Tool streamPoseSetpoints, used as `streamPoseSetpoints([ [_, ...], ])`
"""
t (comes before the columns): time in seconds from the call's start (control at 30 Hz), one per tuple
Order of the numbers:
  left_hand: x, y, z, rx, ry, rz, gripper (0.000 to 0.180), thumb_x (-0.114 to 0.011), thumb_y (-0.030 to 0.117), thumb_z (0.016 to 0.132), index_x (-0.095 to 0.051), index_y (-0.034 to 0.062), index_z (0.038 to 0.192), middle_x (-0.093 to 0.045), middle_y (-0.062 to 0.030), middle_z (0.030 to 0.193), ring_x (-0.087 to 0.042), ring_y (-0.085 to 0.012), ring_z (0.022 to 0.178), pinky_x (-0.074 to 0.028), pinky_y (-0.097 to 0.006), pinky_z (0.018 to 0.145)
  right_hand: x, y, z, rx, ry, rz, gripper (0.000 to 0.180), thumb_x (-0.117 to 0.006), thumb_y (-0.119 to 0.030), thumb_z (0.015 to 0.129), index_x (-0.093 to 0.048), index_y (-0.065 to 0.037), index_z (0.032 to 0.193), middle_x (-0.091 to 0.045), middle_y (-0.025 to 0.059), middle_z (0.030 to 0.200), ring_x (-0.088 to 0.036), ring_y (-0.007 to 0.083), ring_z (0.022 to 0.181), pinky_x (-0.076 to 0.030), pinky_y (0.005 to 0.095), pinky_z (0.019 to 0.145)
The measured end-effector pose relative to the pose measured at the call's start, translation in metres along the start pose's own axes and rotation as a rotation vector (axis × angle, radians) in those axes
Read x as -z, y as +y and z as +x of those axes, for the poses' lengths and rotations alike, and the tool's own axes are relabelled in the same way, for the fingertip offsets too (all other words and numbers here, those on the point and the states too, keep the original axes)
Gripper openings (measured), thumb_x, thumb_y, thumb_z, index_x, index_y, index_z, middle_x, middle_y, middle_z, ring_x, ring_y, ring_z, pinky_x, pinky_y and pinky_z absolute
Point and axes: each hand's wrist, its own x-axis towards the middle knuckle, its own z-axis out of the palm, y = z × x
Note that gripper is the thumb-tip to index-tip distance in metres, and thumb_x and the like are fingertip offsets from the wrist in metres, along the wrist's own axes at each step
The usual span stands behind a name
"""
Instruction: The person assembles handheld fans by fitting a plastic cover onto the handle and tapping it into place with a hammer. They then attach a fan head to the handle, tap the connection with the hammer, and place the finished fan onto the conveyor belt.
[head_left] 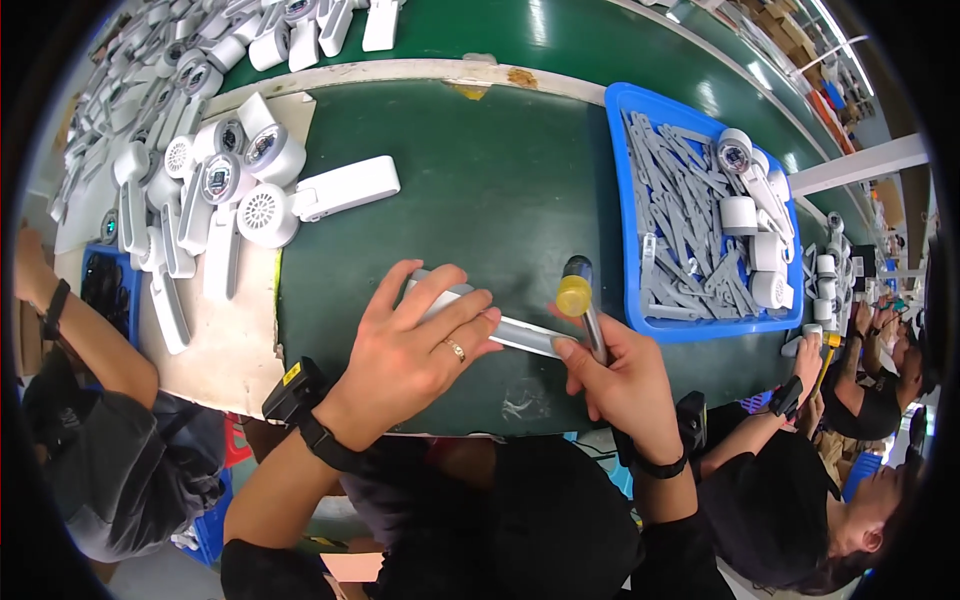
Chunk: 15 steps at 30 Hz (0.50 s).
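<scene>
A long white-and-grey handle piece [528,337] lies aslant over the green work table [480,180]. My left hand [410,350] is closed over its left part, the fingers wrapped across the top and hiding much of it. A ring is on one finger. My right hand [630,375] grips a small mallet [575,290] with a yellow and black head and a metal shaft; the head points up and away from me. The right thumb and fingers also touch the right end of the handle piece.
Several white handheld fans [268,212] are piled on a cardboard sheet [250,345] at left. At right, a blue tray [618,190] holds grey strips [670,200] and white fans. Beyond a raised ledge [400,72] runs a green belt. Co-workers sit at both sides.
</scene>
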Motion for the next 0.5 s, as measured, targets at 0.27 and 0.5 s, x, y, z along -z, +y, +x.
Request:
streamPoseSetpoints([
  [0.27, -0.009, -0.001, -0.008, -0.006, 0.077, -0.021, 0.029, -0.087, 0.021, 0.079, -0.076, 0.0073, 0.102, -0.072, -0.0017, 0.108, -0.065, -0.0276, 0.111, -0.050, -0.054, 0.099, 0.010, 0.016, 0.012, -0.102, -0.099, 0.187, 0.033, -0.062, -0.027, 0.109, -0.068, 0.001, 0.126, -0.071, 0.0069, 0.070, -0.045, 0.0057, 0.038, -0.031, 0.0226, 0.038],
  [0.5, -0.007, 0.007, -0.019, 0.030, 0.101, 0.034, 0.032, -0.088, 0.018, 0.076, -0.076, 0.0063, 0.103, -0.072, -0.0036, 0.108, -0.065, -0.0311, 0.111, -0.051, -0.055, 0.098, -0.002, 0.015, 0.013, -0.008, -0.052, 0.069, 0.031, -0.062, -0.028, 0.109, -0.066, 0.001, 0.119, -0.074, 0.0086, 0.075, -0.046, 0.0066, 0.039, -0.034, 0.0238, 0.040],
])
